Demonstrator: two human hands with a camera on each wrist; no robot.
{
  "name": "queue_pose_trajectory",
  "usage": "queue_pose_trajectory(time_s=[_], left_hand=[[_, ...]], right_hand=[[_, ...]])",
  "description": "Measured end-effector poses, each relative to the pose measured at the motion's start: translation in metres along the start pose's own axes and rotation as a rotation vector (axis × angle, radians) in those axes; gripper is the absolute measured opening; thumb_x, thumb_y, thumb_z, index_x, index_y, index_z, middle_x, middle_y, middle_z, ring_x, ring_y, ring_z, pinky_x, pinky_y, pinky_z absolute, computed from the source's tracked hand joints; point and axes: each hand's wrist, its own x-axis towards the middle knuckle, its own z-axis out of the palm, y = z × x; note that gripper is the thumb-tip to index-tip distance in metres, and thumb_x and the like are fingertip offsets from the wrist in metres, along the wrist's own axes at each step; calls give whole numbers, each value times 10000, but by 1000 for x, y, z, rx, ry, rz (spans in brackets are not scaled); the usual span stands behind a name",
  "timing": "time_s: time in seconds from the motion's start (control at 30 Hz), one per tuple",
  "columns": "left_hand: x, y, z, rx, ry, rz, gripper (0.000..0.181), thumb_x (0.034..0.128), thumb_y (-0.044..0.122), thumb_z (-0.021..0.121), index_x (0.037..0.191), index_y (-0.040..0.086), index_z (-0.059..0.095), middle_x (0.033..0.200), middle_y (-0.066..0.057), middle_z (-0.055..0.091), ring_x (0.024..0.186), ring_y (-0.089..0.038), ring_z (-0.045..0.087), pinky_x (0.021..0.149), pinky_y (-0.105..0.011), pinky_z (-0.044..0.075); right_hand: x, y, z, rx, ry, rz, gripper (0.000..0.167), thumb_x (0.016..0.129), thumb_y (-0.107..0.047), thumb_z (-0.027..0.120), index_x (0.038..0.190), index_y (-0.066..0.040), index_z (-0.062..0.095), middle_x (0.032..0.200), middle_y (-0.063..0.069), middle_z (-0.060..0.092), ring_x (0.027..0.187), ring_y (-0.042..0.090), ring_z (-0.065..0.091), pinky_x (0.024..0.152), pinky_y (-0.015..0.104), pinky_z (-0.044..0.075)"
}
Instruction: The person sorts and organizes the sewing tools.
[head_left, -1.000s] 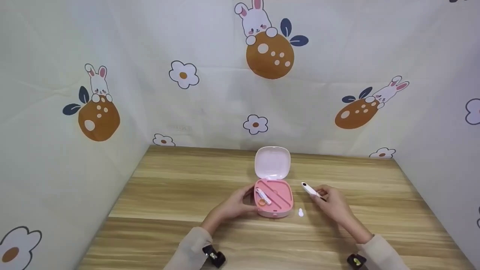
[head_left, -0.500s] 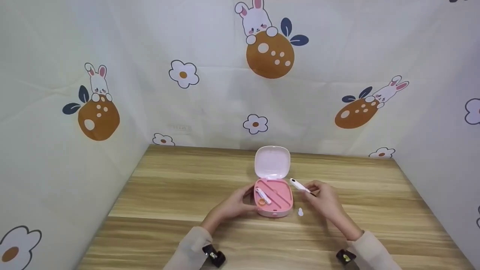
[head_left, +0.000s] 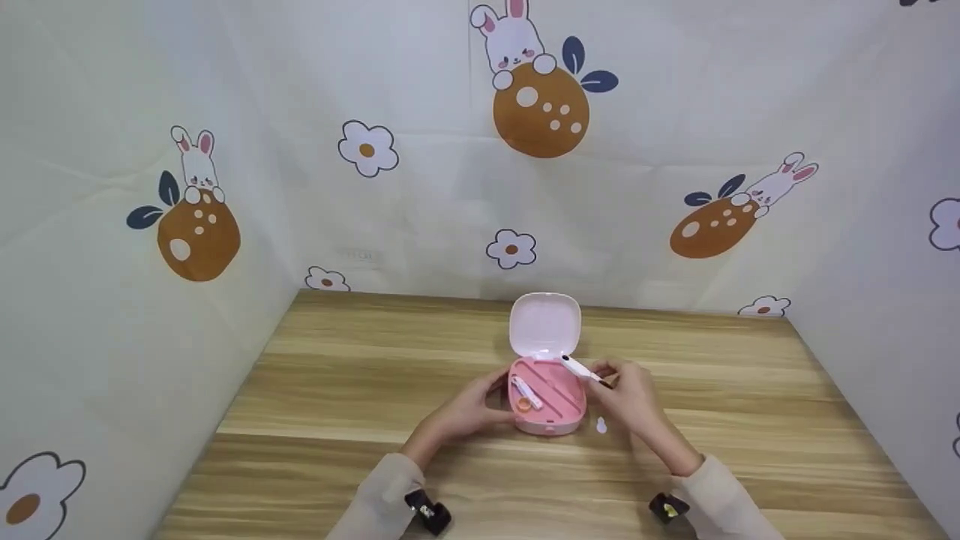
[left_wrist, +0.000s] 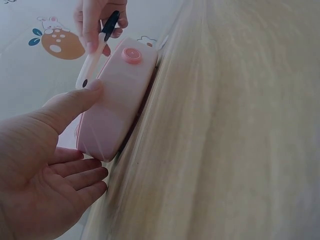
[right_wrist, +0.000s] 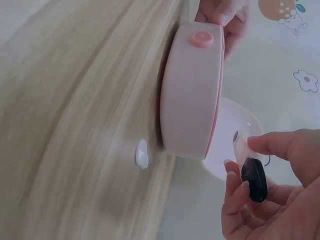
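A pink-and-white case (head_left: pixel 550 428) stands with its lid (head_left: pixel 545 324) raised; pink slots line its inside. My left hand (head_left: pixel 466 409) lies at its left side, thumb on the front rim, fingers fairly straight along the wall. Over the case's right edge, my right hand (head_left: pixel 631 397) pinches a slim white tool (head_left: pixel 579 368) with a black end; its exact kind is unclear. A dark oval marks its far tip. The right wrist view shows thumb and fingers around the tool's black end (right_wrist: pixel 255 180). Inside the case lie a small white implement (head_left: pixel 527 392) and an orange ring shape (head_left: pixel 524 404).
A small white rounded piece (head_left: pixel 601 425) lies on the wooden table (head_left: pixel 337 390) just right of the case. Patterned cloth walls (head_left: pixel 420 202) stand behind and at both sides.
My right hand has moved left with the white tool, from beside the case to above its right edge. The left hand and the case stay in place.
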Motion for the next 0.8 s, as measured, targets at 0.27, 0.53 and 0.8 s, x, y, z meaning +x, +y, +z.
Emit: queue_pose_trajectory(time_s=[0.27,0.53,0.8], left_hand=[[0,-1,0,-5,2,1,856,885,56,829,1585,-92,359,1620,-274,428,1529,-416,380,1303,-525,263],[0,0,0,15,0,-1,863,882,75,835,1586,-85,364,1624,-255,431,1533,-388,385,1305,-500,270],[0,0,-1,20,0,4,854,887,72,832,1580,-101,364,1622,-271,427,1533,-409,378,1305,-521,263]], right_hand=[[2,-5,12,17,0,-9,94,847,30,797,935,39,766,863,130,766,632,110,572,543,158,454],[3,-11,20,28,-2,-8,124,835,9,802,940,61,761,819,102,728,604,91,549,509,158,442],[4,-12,30,53,-9,-39,121,830,31,820,934,52,761,831,102,728,697,144,588,559,159,465]])
